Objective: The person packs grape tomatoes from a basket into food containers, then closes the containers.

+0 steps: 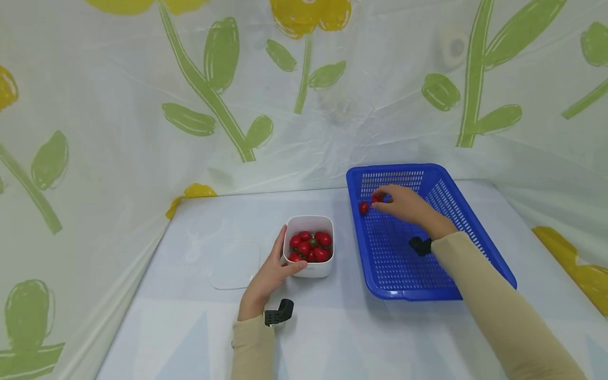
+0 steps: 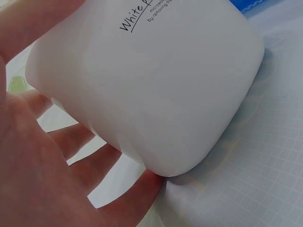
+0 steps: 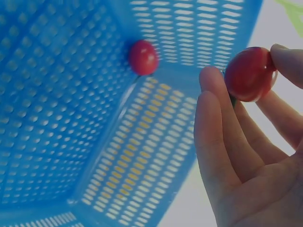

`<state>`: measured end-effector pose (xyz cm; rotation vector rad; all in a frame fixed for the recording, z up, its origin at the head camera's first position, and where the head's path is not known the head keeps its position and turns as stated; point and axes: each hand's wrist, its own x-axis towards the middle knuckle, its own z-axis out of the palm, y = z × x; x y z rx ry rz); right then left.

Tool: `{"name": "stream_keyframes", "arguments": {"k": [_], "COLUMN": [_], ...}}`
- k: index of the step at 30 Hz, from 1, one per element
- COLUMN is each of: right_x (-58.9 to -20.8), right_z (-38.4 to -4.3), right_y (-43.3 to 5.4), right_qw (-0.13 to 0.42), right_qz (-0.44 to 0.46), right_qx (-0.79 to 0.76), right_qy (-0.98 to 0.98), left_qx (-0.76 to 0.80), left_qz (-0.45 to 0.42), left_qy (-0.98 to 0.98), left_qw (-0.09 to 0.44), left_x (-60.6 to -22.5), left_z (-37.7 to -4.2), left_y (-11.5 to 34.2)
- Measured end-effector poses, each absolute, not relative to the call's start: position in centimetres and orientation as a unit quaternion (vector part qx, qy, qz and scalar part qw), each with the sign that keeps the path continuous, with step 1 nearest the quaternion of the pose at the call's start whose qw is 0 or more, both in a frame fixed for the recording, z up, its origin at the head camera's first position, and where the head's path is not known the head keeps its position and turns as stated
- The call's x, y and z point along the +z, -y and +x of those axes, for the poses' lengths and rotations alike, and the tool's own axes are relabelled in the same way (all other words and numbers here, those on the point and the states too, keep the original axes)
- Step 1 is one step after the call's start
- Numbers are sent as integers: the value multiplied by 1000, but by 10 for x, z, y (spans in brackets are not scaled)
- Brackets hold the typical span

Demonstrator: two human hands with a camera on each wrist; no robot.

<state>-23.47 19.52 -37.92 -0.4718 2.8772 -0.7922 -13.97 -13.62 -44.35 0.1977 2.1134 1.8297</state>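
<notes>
A square white container [image 1: 318, 271] filled with several cherry tomatoes [image 1: 304, 248] stands on the table. My left hand [image 1: 271, 272] grips its left side, thumb along the near rim and fingers spread around the far left. In the left wrist view, the container's wall [image 2: 156, 90] bears printed black lettering. Over the far end of a blue plastic basket [image 1: 391, 293], my right hand [image 1: 404, 203] pinches a cherry tomato [image 3: 251, 74] between thumb and fingertips. Another cherry tomato [image 3: 143, 57] lies in the basket's far left corner.
A translucent flat lid [image 1: 233, 264] lies left of the container. The table [image 1: 328, 327] has a pale cover, and behind it hangs a white curtain [image 1: 380, 79] with a flower pattern. The basket's raised perforated walls surround the right hand's area.
</notes>
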Motion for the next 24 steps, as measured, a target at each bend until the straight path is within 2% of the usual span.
{"name": "stream_keyframes", "arguments": {"k": [9,13,19,24], "right_x": [-350,-341,-338,-344], "right_z": [-189,-168,-145,-129], "right_y": [-174,-162,-150,-137], "right_qw": [10,-38,-113,-134], "right_qz": [-185,-198,-185,-159], "right_qx": [-315,-347,-405,-452], "right_qy": [-931,-916,-888,-867], "left_qx": [645,647,640,645], "left_qz": [58,59,65,63], "left_qy": [-742,-740,-745,-741], "left_qw": [176,173,173,178], "left_x": [-444,-447,-440,-441], "left_z": [-137,-139,-140,-138], "left_y": [136,136,137,138]}}
